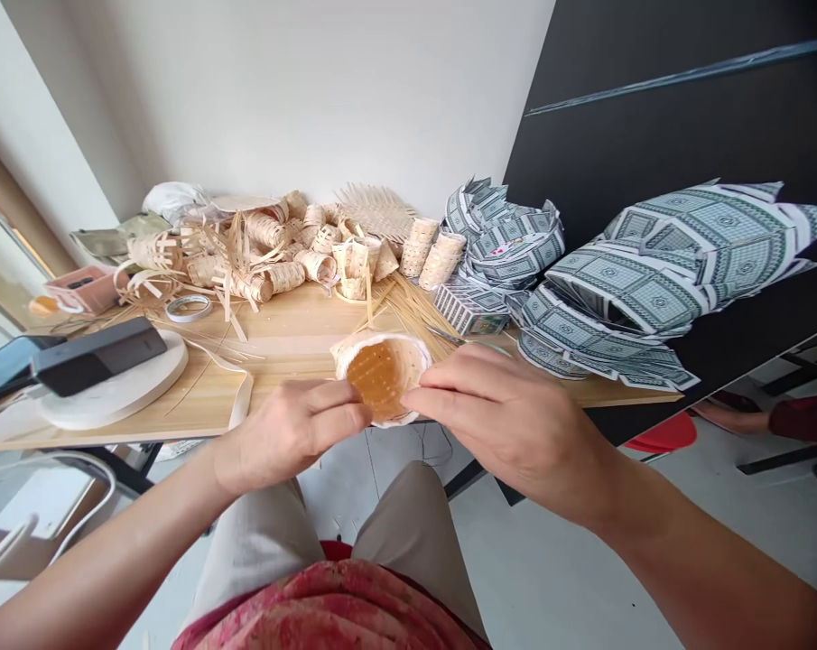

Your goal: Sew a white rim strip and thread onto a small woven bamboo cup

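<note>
holding a small woven bowl (381, 379) above the near edge of the wooden tabletop (292, 329), between both hands. left hand (290, 433) is closing on the bowl's near side, its fingers (333, 402) curling over the pale rim. right hand (509, 424) is curving across the other side, its fingertips (427, 388) bearing on the rim; its thumb is not clearly showing. the hands are apparently steadying the bowl from opposite sides, probably keeping its mouth turned up and the inside in view.

contents: an amber, grid-marked disc (381, 377) is lying inside the bowl, filling its bottom. its material cannot be told from this view.

surroundings: woven bamboo tubes (265, 257) are heaping along the wall side of the table, with two upright woven cups (431, 260) standing at the right of the heap. loose bamboo strips (414, 311) are fanning out in front of them, perhaps left within reach. folded printed paper sheets (679, 262) are piling up on the right. a dark rectangular block (97, 357) is resting on a round white board (114, 384) at the left. beyond the table, another person's forearm in a dark red sleeve (804, 417) is showing, well apart from these hands.
</note>
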`<act>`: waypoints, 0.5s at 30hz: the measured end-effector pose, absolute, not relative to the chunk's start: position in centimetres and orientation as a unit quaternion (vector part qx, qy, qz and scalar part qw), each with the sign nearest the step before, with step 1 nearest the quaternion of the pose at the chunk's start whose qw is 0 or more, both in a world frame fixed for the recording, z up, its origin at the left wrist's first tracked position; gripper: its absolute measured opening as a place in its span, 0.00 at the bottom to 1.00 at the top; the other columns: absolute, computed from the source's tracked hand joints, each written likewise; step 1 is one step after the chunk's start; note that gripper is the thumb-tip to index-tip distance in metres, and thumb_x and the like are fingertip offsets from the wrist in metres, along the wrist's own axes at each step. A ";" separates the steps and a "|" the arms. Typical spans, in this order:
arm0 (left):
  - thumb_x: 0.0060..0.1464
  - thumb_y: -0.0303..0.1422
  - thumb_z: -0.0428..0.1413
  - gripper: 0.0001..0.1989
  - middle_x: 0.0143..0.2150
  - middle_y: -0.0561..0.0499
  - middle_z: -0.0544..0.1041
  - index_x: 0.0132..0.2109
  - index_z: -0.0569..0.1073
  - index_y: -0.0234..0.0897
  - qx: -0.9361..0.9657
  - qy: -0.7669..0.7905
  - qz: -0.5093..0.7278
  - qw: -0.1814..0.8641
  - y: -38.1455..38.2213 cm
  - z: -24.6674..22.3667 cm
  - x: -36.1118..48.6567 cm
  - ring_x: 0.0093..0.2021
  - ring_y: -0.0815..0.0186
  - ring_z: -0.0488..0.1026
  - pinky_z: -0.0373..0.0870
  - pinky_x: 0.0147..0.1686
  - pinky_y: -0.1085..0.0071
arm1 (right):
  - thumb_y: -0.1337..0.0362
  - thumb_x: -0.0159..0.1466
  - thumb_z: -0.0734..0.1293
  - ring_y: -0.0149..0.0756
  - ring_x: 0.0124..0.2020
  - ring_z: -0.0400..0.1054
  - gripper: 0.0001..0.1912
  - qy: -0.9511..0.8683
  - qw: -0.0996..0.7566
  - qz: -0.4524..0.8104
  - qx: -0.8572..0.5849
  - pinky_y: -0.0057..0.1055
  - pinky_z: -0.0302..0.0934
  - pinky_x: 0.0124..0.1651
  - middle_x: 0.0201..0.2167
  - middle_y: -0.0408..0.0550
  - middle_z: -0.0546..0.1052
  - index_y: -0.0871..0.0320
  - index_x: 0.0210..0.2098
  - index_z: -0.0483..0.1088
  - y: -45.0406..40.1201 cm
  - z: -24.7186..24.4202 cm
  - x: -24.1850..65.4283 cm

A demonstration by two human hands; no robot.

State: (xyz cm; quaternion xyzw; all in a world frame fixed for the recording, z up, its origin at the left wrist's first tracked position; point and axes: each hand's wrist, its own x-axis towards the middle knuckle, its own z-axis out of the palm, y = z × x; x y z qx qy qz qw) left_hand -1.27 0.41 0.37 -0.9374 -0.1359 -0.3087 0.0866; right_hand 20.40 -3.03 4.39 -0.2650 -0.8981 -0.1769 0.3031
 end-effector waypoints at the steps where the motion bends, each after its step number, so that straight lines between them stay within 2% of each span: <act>1: 0.56 0.20 0.43 0.08 0.32 0.49 0.71 0.38 0.64 0.34 -0.935 -0.132 -0.311 0.106 0.4 0.1 -1.4 0.29 0.71 0.68 0.62 0.27 0.77 | 0.76 0.62 0.56 0.30 0.28 0.60 0.15 -0.902 0.293 -0.181 -0.262 0.27 0.56 0.29 0.24 0.46 0.70 0.60 0.27 0.71 -2.9 4.2 20.3; 8: 0.57 0.23 0.44 0.06 0.33 0.47 0.73 0.39 0.64 0.33 -0.912 -0.111 -0.345 0.194 0.5 -0.7 -1.3 0.29 0.70 0.68 0.63 0.27 0.75 | 0.74 0.63 0.55 0.31 0.28 0.56 0.17 -0.913 0.247 -0.177 -0.272 0.28 0.52 0.28 0.22 0.45 0.68 0.59 0.26 0.71 -2.7 3.8 20.0; 15: 0.57 0.23 0.44 0.07 0.34 0.47 0.73 0.38 0.65 0.33 -0.909 -0.111 -0.353 0.193 0.6 -1.0 -1.1 0.30 0.70 0.69 0.64 0.28 0.75 | 0.76 0.62 0.56 0.32 0.27 0.55 0.16 -0.909 0.243 -0.187 -0.282 0.29 0.51 0.27 0.22 0.46 0.68 0.60 0.26 0.71 -2.5 3.5 19.9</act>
